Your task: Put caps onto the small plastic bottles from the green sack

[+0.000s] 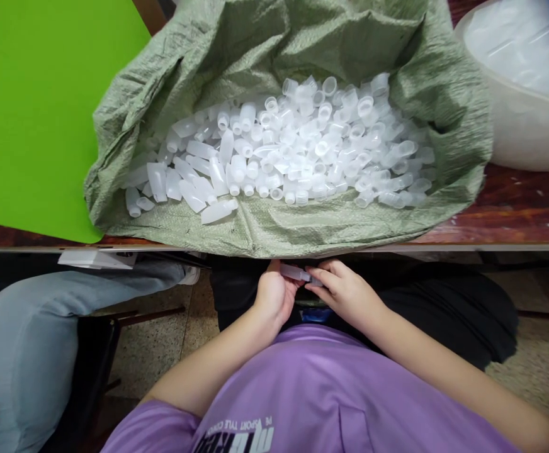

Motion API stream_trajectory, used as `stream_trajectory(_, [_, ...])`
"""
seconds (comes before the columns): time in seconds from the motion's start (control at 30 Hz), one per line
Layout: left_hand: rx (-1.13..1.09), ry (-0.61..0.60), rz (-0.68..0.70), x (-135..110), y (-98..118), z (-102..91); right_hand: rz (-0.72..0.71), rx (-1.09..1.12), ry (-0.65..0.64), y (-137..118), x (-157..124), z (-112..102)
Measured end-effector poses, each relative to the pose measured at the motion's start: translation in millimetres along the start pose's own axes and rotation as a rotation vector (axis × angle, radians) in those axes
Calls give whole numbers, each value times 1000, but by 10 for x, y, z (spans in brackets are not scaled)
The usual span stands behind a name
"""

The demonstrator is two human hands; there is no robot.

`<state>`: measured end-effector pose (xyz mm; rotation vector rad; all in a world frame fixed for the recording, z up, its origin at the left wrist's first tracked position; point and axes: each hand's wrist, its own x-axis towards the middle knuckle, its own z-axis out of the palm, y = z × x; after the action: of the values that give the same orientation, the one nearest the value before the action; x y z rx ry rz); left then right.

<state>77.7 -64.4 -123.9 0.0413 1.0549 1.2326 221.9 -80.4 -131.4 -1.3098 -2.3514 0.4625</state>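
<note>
Below the table edge, over my lap, my left hand (pixel 277 294) is closed around a small translucent plastic bottle (pixel 293 272). My right hand (pixel 343 286) pinches a small clear cap (pixel 314 280) at the neck end of that bottle. Whether the cap is screwed on or only touching, I cannot tell. In front of me lies an open green woven sack (pixel 274 226). To its left side are small bottles (pixel 218 176) in a heap, and on its right side clear caps (pixel 322 148) are piled against them.
A green board or mat (pixel 33 113) covers the table's left part. At the right stands a white tub (pixel 520 119) filled with translucent items. Another person's leg (pixel 33 333) in pale jeans is at lower left. The brown table (pixel 529 201) has a straight front edge.
</note>
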Motion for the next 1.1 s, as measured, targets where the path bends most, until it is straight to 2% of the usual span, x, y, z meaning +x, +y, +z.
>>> stream_trajectory(0.1, [81,-119,-62,-28,25,-5,2,-110,40,19,14,12])
stream_trajectory(0.23, [136,-77,-107,-13,25,-48,-3,-178,44,36,43,39])
stream_trajectory(0.37, [152,-130,-119,8,11,-90,-35,-144,35,55,23,62])
stream_trajectory(0.47, [175,-208,-112,-2,31,-128,34,26,61,78,-37,54])
stream_trajectory(0.57, [211,-332,-140,-44,79,-170,222,410,37,65,-73,31])
stream_trajectory(0.7, [297,-444,-217,-115,125,-196,713,1018,-48,-6,-35,42])
stream_trajectory(0.73, [310,-447,-208,-125,127,-197,813,1119,-93,-17,-24,59])
stream_trajectory(0.8, [314,-431,-159,-128,121,-195,916,1207,-192,-17,-27,99])
stream_trajectory(0.83, [310,-415,-133,-122,116,-196,912,1183,-188,-5,-45,118])
stream_trajectory(0.87, [302,-398,-113,-113,112,-198,864,1109,-130,11,-74,132])
stream_trajectory(0.93, [284,-373,-92,-95,105,-210,644,855,78,52,-151,141])
stream_trajectory(1.0, [284,-369,-100,-88,99,-227,397,633,197,88,-224,127])
stream_trajectory(1.03, [292,-373,-118,-91,95,-234,338,589,183,98,-249,117])
stream_trajectory(1.1, [302,-380,-174,-105,83,-242,388,637,101,103,-274,103])
